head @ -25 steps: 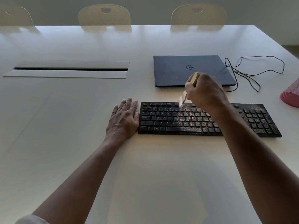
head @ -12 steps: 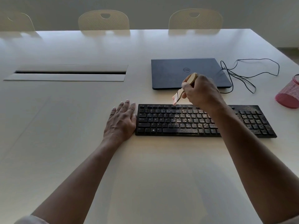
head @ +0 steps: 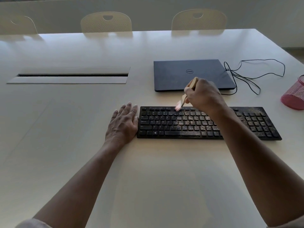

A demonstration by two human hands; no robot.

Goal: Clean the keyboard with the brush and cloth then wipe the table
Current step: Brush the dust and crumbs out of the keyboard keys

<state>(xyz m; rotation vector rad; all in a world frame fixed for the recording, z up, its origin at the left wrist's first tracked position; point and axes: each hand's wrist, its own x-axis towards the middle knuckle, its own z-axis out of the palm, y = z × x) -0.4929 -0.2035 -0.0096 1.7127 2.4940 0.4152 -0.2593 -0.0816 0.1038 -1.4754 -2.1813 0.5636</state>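
Left hand (head: 122, 122) flat beside keyboard (head: 209, 123); right hand (head: 203, 94) grips brush (head: 185, 94) before laptop (head: 190, 74).

The right hand (head: 203, 94) hides the brush (head: 193, 83) handle's middle; its bristles blur. The pink basket (head: 294, 96) is cut off at the frame's right edge.

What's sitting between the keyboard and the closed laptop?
Only the right hand holding the brush; the table there is otherwise bare, per the head view.
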